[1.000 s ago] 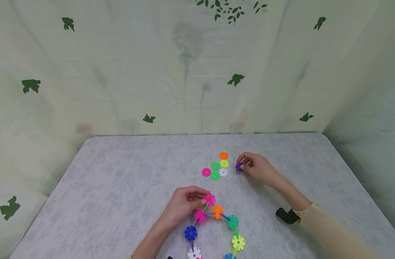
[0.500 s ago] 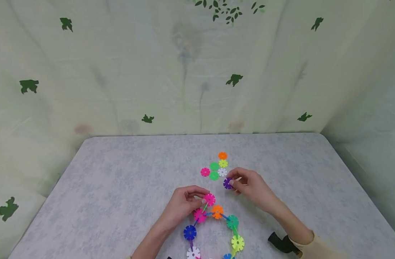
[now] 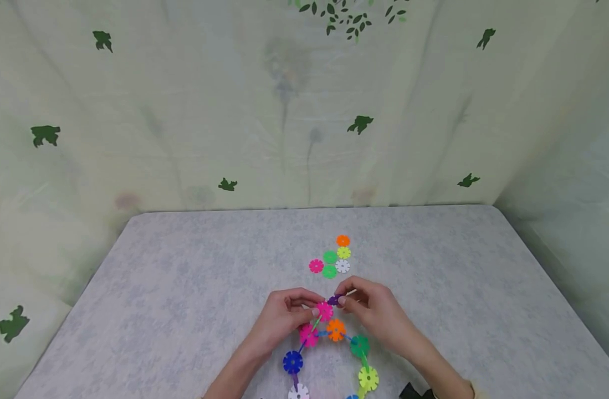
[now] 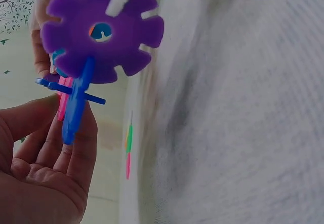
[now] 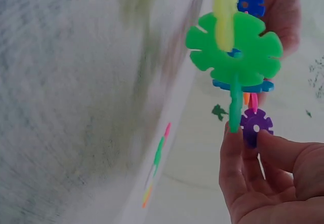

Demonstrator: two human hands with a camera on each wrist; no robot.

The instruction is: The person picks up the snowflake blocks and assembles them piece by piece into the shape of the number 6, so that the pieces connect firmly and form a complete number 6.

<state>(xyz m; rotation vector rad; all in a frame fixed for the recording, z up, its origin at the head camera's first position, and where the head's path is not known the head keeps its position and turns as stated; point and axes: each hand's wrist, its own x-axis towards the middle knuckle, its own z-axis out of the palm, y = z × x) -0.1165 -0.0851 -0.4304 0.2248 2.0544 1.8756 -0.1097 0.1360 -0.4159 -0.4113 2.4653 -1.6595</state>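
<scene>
A ring of interlocked notched plastic discs lies at the table's near side, with a blue disc (image 3: 292, 362), an orange disc (image 3: 336, 330) and a yellow disc (image 3: 368, 378) among them. My left hand (image 3: 282, 318) pinches a pink disc (image 3: 325, 311) that stands out from the ring's far end. In my right hand (image 3: 379, 313), thumb and fingers pinch a purple disc (image 3: 333, 300), turned edge-on and right at the pink disc's rim. The right wrist view shows that purple disc (image 5: 256, 128) between thumb and fingers, behind a green disc (image 5: 238, 49) of the ring.
Beyond the hands several loose discs lie flat in a cluster: an orange disc (image 3: 343, 241), a white disc (image 3: 342, 266), a pink disc (image 3: 316, 266), plus green and yellow ones. The grey table (image 3: 209, 260) ends at a pale curtain (image 3: 184, 111) with leaf prints.
My right hand has brought the purple disc from right of the loose cluster down and left to the pink disc, turning it edge-on. The left hand has stayed in place.
</scene>
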